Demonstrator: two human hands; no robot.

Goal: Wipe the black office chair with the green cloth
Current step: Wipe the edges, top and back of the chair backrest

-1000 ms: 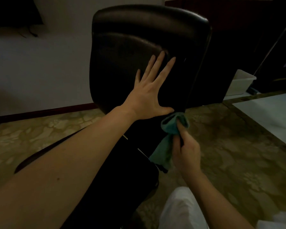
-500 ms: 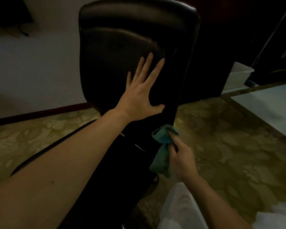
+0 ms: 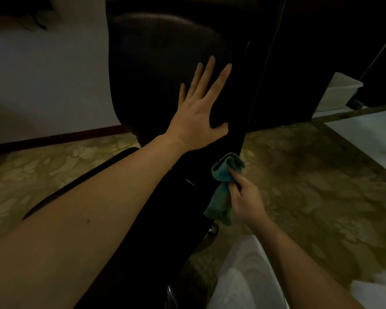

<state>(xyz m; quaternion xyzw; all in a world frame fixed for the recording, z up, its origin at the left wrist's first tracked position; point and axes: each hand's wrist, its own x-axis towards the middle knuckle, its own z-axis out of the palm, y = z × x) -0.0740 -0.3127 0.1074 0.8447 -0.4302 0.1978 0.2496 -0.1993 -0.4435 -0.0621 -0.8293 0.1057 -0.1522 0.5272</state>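
Left hand (image 3: 196, 128) spread flat braces the office chair (image 3: 165, 63); right hand (image 3: 246, 200) pinching the green cloth (image 3: 223, 172) should follow the backrest's edge firmly.

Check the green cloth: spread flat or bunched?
Bunched. The right hand grips the green cloth crumpled, one wad at the edge of the black office chair, the rest hanging loose.

left hand (image 3: 197, 123) flat, fingers spread | right hand (image 3: 246, 200) low, curled round green cloth (image 3: 219, 205)
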